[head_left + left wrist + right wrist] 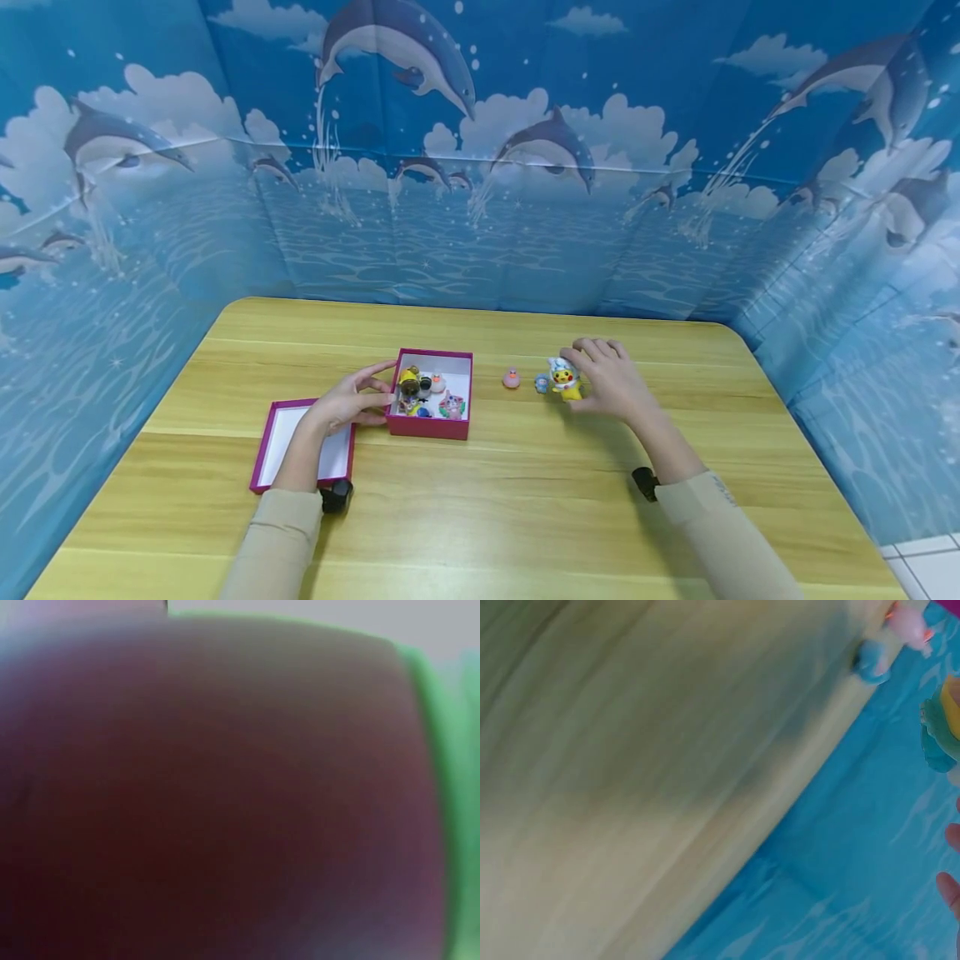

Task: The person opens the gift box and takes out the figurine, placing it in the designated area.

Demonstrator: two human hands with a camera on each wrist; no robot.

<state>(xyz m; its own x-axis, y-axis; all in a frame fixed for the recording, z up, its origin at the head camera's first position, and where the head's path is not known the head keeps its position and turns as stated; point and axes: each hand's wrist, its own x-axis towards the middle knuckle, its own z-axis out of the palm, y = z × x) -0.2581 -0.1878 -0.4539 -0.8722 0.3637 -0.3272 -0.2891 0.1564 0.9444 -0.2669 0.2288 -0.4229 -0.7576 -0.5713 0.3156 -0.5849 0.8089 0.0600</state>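
Note:
My right hand (609, 382) pinches a yellow figurine (567, 390) with a pale blue and white hood, between thumb and fingers. At the right edge of the right wrist view, part of this figurine (936, 735) shows beside the fingertips (949, 891). Just left of it stand a small blue figurine (542, 383) and a pink duck (512, 379). My left hand (351, 402) rests against the left side of a magenta box (429, 427), fingers spread along its wall. Several small figurines (452, 406) lie inside the box. A dark blur fills the left wrist view.
The box's lid (264, 450) lies with its white inside up, partly under my left forearm. All of this is on a wooden table (510, 517). Behind the table's far edge hangs a blue curtain (480, 233) printed with dolphins.

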